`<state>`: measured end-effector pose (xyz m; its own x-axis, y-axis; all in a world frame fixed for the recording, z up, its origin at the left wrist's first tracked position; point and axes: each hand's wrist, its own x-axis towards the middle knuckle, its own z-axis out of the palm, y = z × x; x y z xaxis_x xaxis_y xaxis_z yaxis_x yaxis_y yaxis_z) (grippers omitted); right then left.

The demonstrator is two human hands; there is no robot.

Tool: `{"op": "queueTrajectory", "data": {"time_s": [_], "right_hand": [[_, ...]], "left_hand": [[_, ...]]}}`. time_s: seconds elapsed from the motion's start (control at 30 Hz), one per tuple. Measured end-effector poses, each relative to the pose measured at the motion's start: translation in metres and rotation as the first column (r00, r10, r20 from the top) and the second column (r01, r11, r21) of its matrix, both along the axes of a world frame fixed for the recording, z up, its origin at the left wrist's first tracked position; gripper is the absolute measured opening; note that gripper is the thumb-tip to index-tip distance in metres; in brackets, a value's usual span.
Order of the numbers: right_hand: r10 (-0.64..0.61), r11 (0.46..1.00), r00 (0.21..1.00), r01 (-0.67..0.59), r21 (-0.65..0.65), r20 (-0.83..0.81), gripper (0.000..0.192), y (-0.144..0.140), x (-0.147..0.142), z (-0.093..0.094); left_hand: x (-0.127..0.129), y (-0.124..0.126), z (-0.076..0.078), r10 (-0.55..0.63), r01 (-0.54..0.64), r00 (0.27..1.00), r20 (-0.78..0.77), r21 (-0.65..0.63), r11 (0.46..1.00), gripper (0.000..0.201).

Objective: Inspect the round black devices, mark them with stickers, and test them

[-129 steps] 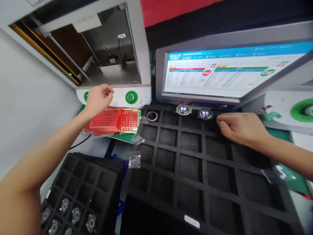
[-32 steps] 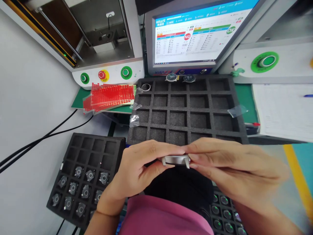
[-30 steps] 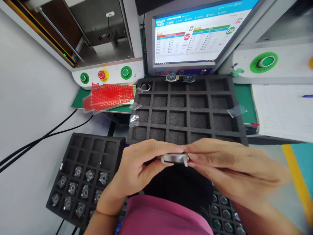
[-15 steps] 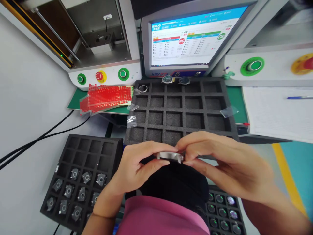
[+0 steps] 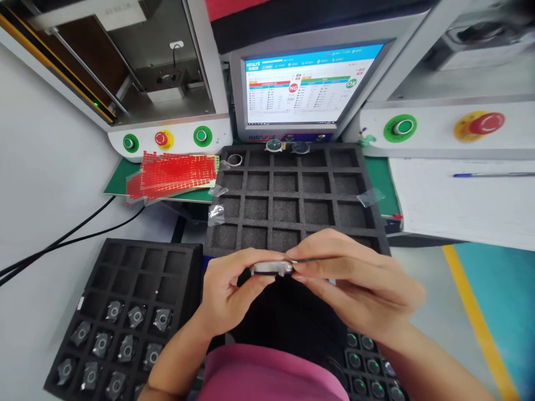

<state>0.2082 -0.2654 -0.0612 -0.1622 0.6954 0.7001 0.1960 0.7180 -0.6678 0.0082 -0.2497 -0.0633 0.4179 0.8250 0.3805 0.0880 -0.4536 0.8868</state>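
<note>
Edge-on between my hands is a silvery watch case, held in front of my body. My left hand grips its left end, thumb below and fingers above. The fingertips of my right hand pinch the right end, by the small crown on its side. The watch's face and back cannot be made out from this angle. Just beyond my hands lies a black foam tray with square compartments. Two round watches, a left one and a right one, lie at its back edge, and a ring-like watch part is at its back left corner.
A second foam tray at lower left holds several wrapped watch parts. Another tray with round watches is at lower right. Behind stand a monitor and machines with a red stop button. Red sticker sheets and a pen lie on the bench.
The view has shifted, so the surroundings sit further left in the picture. Both hands still hold the watch case; it is turned slightly, and my right fingers have shifted at its crown end.
</note>
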Motion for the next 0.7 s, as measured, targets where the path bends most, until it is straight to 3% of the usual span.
{"op": "queueTrajectory", "data": {"time_s": [0.13, 0.3, 0.37, 0.43, 0.53, 0.57, 0.63, 0.67, 0.7], "right_hand": [[-0.11, 0.994, 0.986, 0.109, 0.021, 0.126, 0.012, -0.003, -0.002, -0.001], [-0.299, 0.95, 0.919, 0.262, 0.168, 0.259, 0.012, -0.005, -0.014, -0.005], [-0.354, 0.927, 0.894, 0.296, 0.229, 0.276, 0.012, -0.008, -0.018, -0.005], [-0.372, 0.918, 0.875, 0.297, 0.263, 0.311, 0.013, -0.009, -0.02, -0.002], [-0.328, 0.941, 0.87, 0.267, 0.21, 0.367, 0.016, 0.01, -0.019, 0.002], [-0.312, 0.948, 0.878, 0.262, 0.18, 0.362, 0.016, 0.025, -0.019, 0.0], [-0.295, 0.955, 0.896, 0.285, 0.08, 0.332, 0.013, 0.068, -0.024, -0.007], [-0.281, 0.949, 0.899, 0.312, -0.038, 0.337, 0.01, 0.093, -0.029, -0.013], [-0.266, 0.909, 0.895, 0.357, -0.216, 0.358, 0.011, 0.119, -0.034, -0.019]], "left_hand": [[0.002, -0.001, 0.0, 0.008, -0.008, 1.0, -0.011, 0.039, 0.999, 0.023], [0.006, -0.009, -0.006, 0.175, -0.166, 0.984, -0.018, 0.226, 0.96, 0.027], [0.005, -0.009, -0.009, 0.242, -0.236, 0.97, 0.005, 0.243, 0.941, 0.03], [0.002, -0.004, -0.012, 0.392, -0.405, 0.914, 0.108, 0.158, 0.901, 0.026], [-0.007, 0.01, -0.019, 0.668, -0.663, 0.68, 0.304, -0.134, 0.736, 0.013], [-0.011, 0.014, -0.021, 0.711, -0.68, 0.619, 0.333, -0.225, 0.698, 0.012], [-0.017, 0.02, -0.025, 0.725, -0.633, 0.601, 0.336, -0.355, 0.688, 0.014], [-0.02, 0.021, -0.027, 0.713, -0.59, 0.62, 0.327, -0.405, 0.698, 0.017], [-0.022, 0.021, -0.028, 0.701, -0.55, 0.639, 0.317, -0.448, 0.705, 0.019]]}}
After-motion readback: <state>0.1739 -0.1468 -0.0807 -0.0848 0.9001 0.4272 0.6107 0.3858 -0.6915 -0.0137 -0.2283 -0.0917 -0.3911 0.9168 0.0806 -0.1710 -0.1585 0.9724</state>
